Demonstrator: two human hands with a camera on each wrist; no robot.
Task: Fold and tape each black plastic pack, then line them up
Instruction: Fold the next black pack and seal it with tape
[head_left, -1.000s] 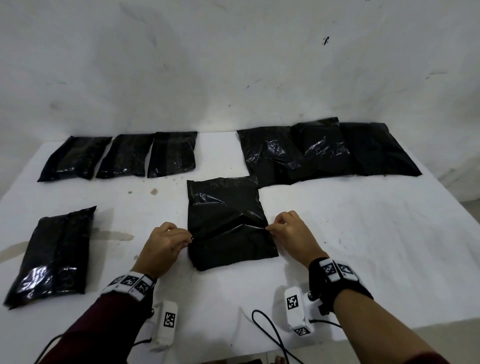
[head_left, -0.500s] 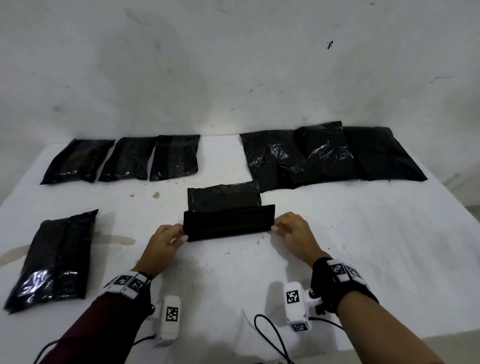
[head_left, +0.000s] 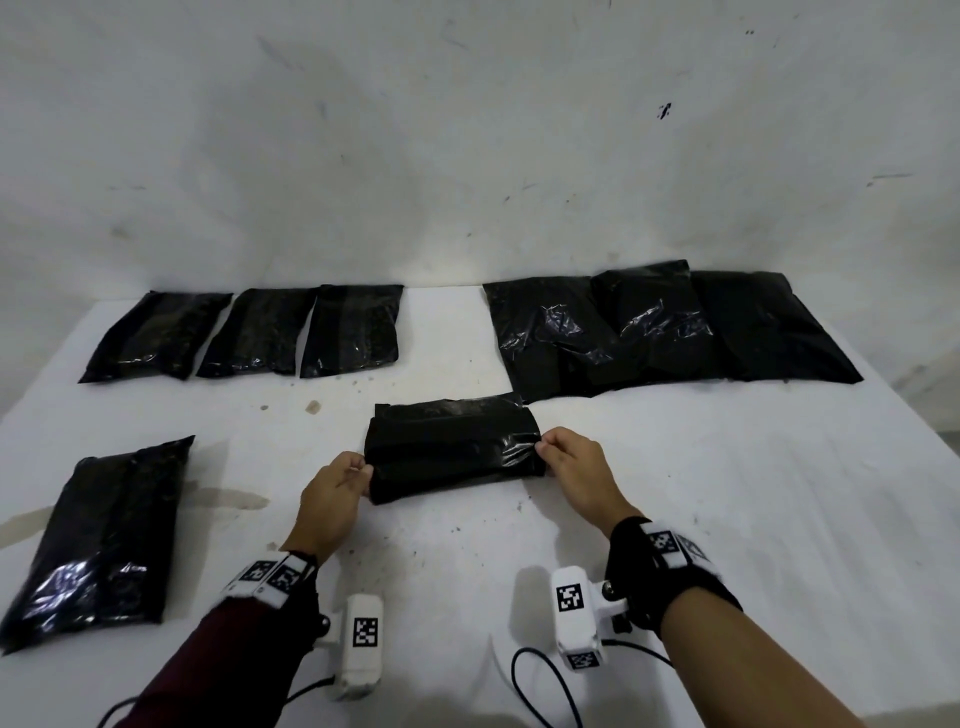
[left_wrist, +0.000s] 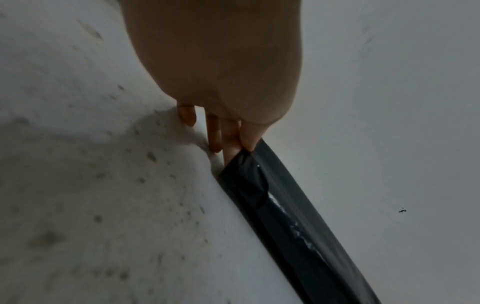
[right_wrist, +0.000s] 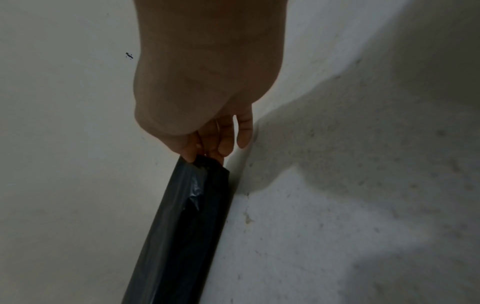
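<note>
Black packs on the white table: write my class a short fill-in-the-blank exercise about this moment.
1. Both hands pinch the ends of the ____ pack.
2. The left hand holds the pack's ____ end.
3. At the far left of the table, ____ packs lie side by side.
4. One pack lies alone at the near ____.

Missing words: folded; left; three; left

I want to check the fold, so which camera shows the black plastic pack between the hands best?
The head view: the folded black plastic pack shows whole, pinched at both ends by the left hand and right hand. Each wrist view shows only one pinched end.
</note>
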